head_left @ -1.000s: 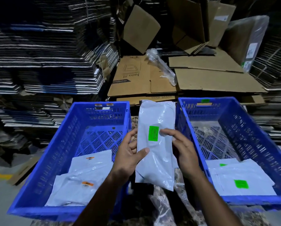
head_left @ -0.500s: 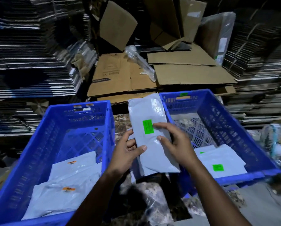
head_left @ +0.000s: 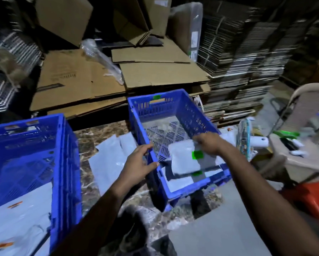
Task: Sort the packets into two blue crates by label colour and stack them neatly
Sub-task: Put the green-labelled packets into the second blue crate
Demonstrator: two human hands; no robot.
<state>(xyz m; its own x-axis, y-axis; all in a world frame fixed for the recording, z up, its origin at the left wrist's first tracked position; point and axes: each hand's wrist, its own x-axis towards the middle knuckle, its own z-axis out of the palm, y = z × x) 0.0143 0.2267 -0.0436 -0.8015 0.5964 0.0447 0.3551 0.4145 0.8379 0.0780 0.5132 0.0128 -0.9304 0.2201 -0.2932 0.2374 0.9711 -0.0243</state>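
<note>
My right hand [head_left: 208,144] holds a white packet with a green label [head_left: 185,159] over the inside of the right blue crate [head_left: 201,122], above other green-labelled packets [head_left: 180,182] lying there. My left hand [head_left: 139,163] hovers at that crate's left rim, fingers apart, holding nothing. The left blue crate [head_left: 64,163] holds white packets with orange labels [head_left: 20,218]. Several more white packets [head_left: 108,159] lie on the marbled surface between the crates.
Flattened cardboard boxes [head_left: 99,74] are piled behind the crates, with stacks of folded cartons [head_left: 243,58] at the right. A small fan [head_left: 244,137], a beige chair [head_left: 302,137] and an orange stool [head_left: 310,198] stand to the right.
The green-labelled packet moved from between the crates to the right and into the right crate in my right hand. My left hand let go of it. The view swung right.
</note>
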